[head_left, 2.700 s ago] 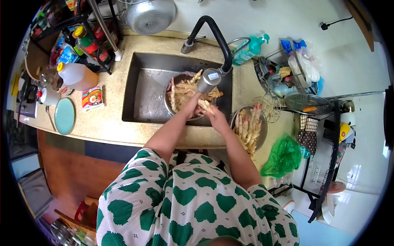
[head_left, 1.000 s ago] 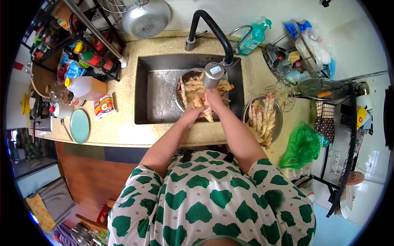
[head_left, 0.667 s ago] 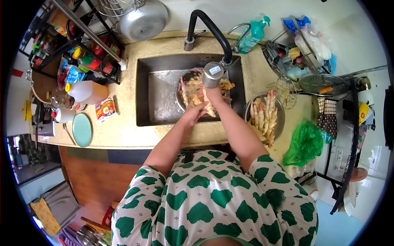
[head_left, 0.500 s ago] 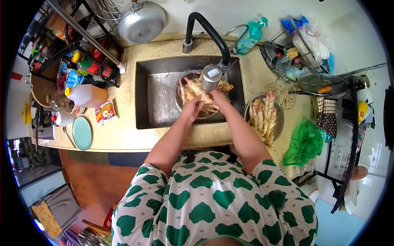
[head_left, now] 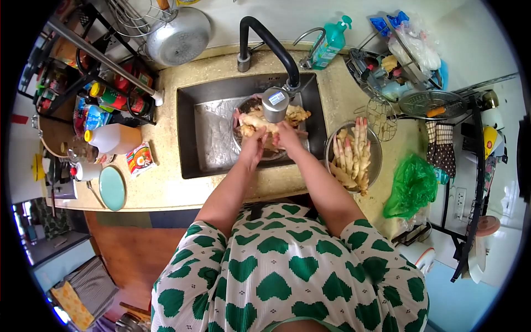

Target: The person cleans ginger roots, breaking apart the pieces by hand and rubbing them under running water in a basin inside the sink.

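Pale yellow young ginger (head_left: 251, 120) with pink tips fills a round metal basin (head_left: 235, 138) in the sink (head_left: 207, 146). My left hand (head_left: 254, 146) and my right hand (head_left: 289, 138) meet over the basin's near side. Between them, just below the faucet head (head_left: 275, 104), their curled fingers hold a piece of ginger, which they partly hide. Whether water is running is unclear. A second metal bowl (head_left: 378, 166) stands on the counter right of the sink, with long pink-tipped ginger pieces (head_left: 351, 152) inside.
A green plastic bag (head_left: 412, 185) lies right of the bowl, and a wire rack (head_left: 378, 119) behind it. A green pump bottle (head_left: 330, 44) stands behind the sink. On the left are a jug (head_left: 113, 138), a noodle packet (head_left: 140, 159) and a turquoise plate (head_left: 112, 188).
The whole view has shifted slightly. My hands remain together over the basin under the faucet, with the fingers repositioned a little around the ginger.
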Motion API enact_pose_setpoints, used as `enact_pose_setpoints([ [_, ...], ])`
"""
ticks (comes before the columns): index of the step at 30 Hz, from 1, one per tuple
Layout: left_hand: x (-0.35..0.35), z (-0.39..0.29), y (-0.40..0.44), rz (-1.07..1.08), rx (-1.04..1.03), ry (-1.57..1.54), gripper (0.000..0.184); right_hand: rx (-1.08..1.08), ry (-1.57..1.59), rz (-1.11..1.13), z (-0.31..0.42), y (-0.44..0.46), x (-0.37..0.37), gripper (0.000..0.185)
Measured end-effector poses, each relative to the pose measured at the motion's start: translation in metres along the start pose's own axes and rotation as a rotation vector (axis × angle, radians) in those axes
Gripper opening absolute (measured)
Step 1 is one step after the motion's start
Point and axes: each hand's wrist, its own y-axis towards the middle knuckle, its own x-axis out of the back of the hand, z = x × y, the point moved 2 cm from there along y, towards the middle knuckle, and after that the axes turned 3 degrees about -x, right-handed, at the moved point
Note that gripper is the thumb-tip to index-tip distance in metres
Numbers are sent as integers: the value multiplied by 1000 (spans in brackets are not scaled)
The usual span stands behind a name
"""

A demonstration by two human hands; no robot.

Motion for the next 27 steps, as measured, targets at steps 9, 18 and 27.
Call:
enact_pose_setpoints([
  [9,7,7,-17,110,-92,168,43,-222,-237,-6,-12,28,5,34],
  [18,-6,-2,-3,97,-20,244,35,384,-937,-306,20,-26,-8,32],
  [27,-22,18,-4,-82,-85,197,29,561,-917,-329,10,-41,0,25],
])
